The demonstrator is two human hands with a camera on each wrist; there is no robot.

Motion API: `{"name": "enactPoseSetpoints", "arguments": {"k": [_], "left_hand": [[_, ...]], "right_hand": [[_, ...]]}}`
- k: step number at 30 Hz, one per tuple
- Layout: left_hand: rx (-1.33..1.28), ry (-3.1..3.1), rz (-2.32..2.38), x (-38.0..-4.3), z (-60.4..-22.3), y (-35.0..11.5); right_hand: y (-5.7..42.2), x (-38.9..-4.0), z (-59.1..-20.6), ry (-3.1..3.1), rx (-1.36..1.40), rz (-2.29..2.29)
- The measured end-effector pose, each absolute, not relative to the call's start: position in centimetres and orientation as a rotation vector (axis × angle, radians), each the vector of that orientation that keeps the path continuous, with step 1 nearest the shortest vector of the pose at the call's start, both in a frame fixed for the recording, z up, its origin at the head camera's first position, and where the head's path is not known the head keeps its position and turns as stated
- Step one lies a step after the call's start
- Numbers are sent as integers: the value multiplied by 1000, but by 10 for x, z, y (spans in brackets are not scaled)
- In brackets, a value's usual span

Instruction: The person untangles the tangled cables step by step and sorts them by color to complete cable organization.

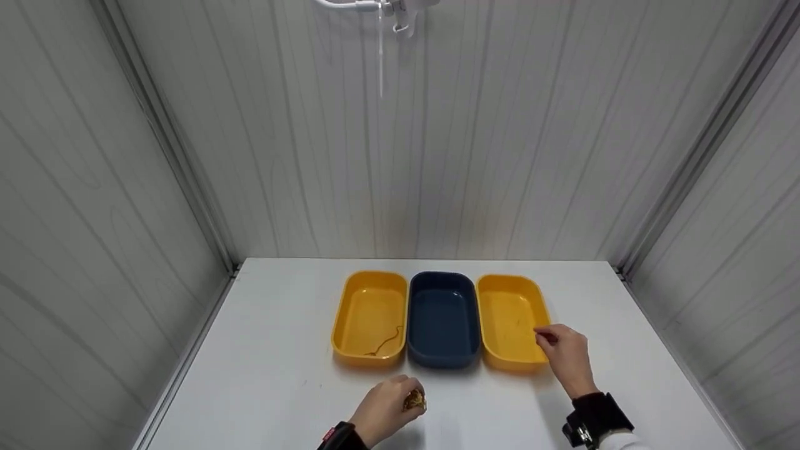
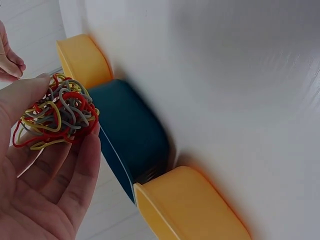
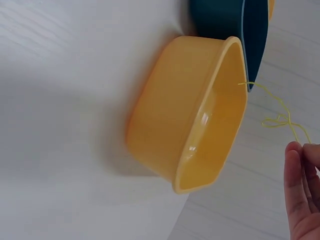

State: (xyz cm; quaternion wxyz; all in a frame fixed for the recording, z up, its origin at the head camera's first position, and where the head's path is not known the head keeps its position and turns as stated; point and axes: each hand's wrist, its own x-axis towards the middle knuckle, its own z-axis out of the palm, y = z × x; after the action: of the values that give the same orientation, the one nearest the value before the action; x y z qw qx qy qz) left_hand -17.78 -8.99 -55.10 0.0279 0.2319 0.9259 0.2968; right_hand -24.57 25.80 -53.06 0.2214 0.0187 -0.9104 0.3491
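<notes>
My left hand (image 1: 389, 409), in front of the dark blue tray (image 1: 442, 361), holds a tangled bundle of strings (image 2: 62, 112) in red, yellow and grey between thumb and fingers. My right hand (image 1: 565, 353) is over the near right side of the right yellow tray (image 1: 509, 365). In the right wrist view, its thumb and fingertips pinch a thin yellow string (image 3: 285, 110), which dangles with a small loop in it, its free end overlapping the tray. Inside the left yellow tray (image 1: 369, 361) lies one thin dark-looking string (image 1: 389, 339).
The three trays stand side by side on a white table (image 1: 281, 350), the blue one in the middle. Pale panel walls (image 1: 400, 156) surround the table at the back and sides. A white fixture (image 1: 403, 9) hangs at the top of the back wall.
</notes>
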Motion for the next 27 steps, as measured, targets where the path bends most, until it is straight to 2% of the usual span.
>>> {"name": "enactPoseSetpoints", "arguments": {"k": [12, 27], "left_hand": [[767, 2858, 892, -174, -555, -89], [743, 2857, 939, -179, -550, -88]], "right_hand": [[263, -245, -554, -2651, -110, 1110], [258, -247, -557, -2663, -40, 1131]]}}
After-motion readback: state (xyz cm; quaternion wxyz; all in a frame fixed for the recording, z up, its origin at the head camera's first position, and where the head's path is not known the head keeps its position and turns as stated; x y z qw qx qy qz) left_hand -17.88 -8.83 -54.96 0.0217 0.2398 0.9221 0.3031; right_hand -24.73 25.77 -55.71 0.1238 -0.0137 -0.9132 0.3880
